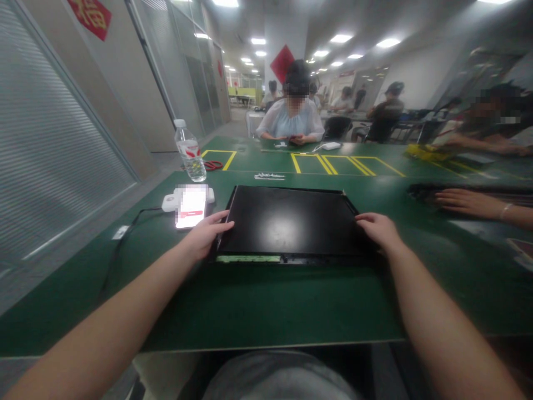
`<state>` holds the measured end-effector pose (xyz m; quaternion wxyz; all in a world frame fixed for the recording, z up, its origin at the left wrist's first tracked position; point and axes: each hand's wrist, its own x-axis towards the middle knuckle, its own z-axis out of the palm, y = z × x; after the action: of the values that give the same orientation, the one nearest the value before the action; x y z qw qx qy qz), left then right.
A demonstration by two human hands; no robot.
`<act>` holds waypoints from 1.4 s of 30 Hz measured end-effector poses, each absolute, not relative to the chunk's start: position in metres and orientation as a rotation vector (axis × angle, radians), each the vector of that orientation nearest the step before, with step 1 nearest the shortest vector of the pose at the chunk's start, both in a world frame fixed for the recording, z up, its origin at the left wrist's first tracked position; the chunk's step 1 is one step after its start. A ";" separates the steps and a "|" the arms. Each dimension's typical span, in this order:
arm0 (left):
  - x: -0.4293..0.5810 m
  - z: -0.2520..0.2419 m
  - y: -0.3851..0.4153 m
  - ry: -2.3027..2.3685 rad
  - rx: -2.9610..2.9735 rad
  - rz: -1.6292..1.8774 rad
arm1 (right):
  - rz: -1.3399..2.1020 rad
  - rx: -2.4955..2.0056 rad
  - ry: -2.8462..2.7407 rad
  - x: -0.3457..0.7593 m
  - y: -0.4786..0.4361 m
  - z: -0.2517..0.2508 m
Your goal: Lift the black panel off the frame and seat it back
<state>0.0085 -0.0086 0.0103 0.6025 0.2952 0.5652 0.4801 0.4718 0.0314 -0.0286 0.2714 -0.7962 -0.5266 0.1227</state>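
A flat black panel lies on the green table in front of me, with a thin green strip along its near edge. My left hand rests at the panel's left edge, fingers curled round it. At the right edge my right hand does the same, fingers bent over the panel's side. Both hands touch the panel, which stays flat on the table.
A lit phone on a white charger with a black cable lies left of the panel. A water bottle and red scissors stand further back. Another person's hand rests on a dark object at the right. People sit across the table.
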 end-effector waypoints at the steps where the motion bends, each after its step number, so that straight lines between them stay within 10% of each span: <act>1: 0.007 0.008 -0.008 1.291 0.692 1.125 | 0.332 -2.143 -1.418 0.472 0.032 -0.029; 42: -0.003 0.012 -0.010 1.044 1.066 1.482 | 0.663 -1.725 -0.962 0.472 0.037 -0.034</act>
<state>-0.0027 -0.0096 0.0121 0.4962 0.4403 0.4311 0.6116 0.4722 0.0370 -0.0338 0.5046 -0.7148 -0.3987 0.2746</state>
